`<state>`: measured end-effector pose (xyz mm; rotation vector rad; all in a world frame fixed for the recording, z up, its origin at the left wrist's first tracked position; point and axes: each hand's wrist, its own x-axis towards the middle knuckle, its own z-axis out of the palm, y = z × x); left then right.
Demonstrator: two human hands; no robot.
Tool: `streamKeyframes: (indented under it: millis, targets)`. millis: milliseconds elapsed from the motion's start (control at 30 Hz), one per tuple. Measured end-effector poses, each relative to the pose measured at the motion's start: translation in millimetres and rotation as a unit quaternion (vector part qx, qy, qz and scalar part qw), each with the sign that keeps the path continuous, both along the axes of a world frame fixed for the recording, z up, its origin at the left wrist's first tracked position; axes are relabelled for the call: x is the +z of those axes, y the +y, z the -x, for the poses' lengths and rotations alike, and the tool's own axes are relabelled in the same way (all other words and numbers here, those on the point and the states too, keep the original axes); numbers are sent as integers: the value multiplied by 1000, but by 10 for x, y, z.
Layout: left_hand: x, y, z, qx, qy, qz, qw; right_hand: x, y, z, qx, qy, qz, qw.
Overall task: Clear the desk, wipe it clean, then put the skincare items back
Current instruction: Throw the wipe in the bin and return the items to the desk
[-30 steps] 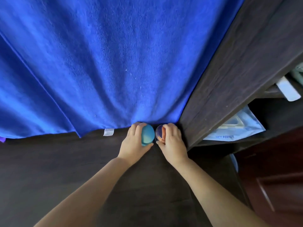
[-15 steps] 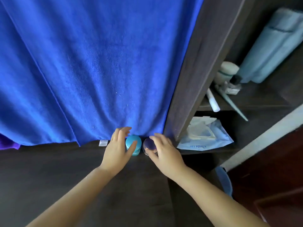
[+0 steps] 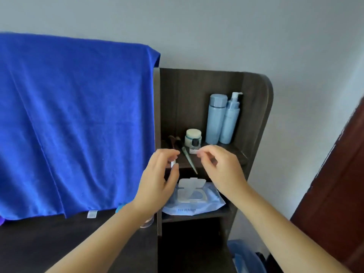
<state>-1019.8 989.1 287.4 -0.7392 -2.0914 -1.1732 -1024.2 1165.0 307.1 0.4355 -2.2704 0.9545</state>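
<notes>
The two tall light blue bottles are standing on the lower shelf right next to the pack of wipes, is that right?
Not quite. In the head view the two tall light blue bottles stand on the upper shelf, beside the cream jar. The pack of wipes lies alone on the lower shelf.

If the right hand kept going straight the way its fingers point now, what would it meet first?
Probably the small clear black-capped bottle on the upper shelf: the right hand points its curled fingers at it. The cream-lidded jar stands just behind. Depth is unclear from this single view.
</notes>
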Motion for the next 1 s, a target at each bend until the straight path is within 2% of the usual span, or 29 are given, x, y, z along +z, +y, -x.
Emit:
streamKeyframes:
  millis: [167,267,367,467,600,667,833,1000]
  targets:
    - [344,394,510,-21,-43,-11,999,-11,163,681,-67,-91,-1,994]
    - [437,495,915,53,-137,-33,989,-105,119,886,-78,-148,-15,986]
    - [465,555,1217,92,-241,-26,966,-178,94,964,-87,-157,-56,982]
    - [408,626,1386,97,-281,15,955,-213,163,976,-96,-139,-74,983]
    - [322,698,1507,142,-282,186,931,-204,340,938,-99,-140,-36,985]
    - [308,747,1541,164,-267,220,924,-204,405,911,-97,-132,-11,986]
    - [305,878,1531,200,-243,234,920,-193,493,840,-98,-124,35,987]
    - [498,852,1325,175,-177,157,956,-110,568,723,-95,-92,86,987]
